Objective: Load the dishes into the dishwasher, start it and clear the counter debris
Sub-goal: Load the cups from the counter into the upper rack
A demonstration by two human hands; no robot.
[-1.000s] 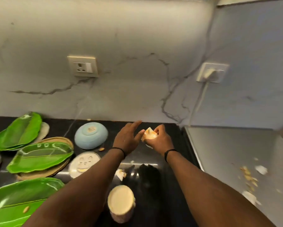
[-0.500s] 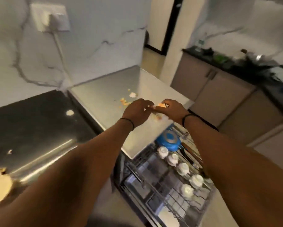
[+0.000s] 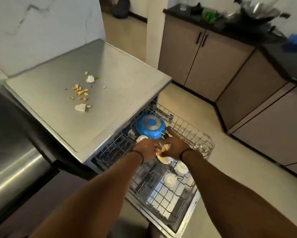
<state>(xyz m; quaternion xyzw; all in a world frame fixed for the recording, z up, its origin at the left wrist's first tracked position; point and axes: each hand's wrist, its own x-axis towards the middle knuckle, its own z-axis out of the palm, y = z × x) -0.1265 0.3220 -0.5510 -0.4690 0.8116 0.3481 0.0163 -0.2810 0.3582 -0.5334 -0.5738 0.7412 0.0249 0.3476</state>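
The dishwasher's wire rack [image 3: 187, 127] is pulled out below the steel counter [image 3: 120, 79]. An upturned blue pan [image 3: 145, 130] sits at its back, and white cups [image 3: 170, 180] stand upside down nearer me. Over the rack's middle, my left hand [image 3: 147, 149] and my right hand [image 3: 176, 146] meet around a small cream dish [image 3: 164, 160] with orange stains. Both grip it low above the wires, and my fingers hide much of it. Nut shells and white scraps [image 3: 80, 92] lie scattered on the steel counter.
A shiny dark countertop [image 3: 12, 152] runs along my left. Beige cabinets [image 3: 204, 66] with a cluttered black worktop [image 3: 247, 19] line the far right. Open tiled floor [image 3: 238, 160] lies between them and the rack. A doorway [image 3: 123, 23] opens behind.
My view swung right from the black counter with green plates to the dishwasher. Both hands carried the small dish across the steel counter and lowered it over the rack.
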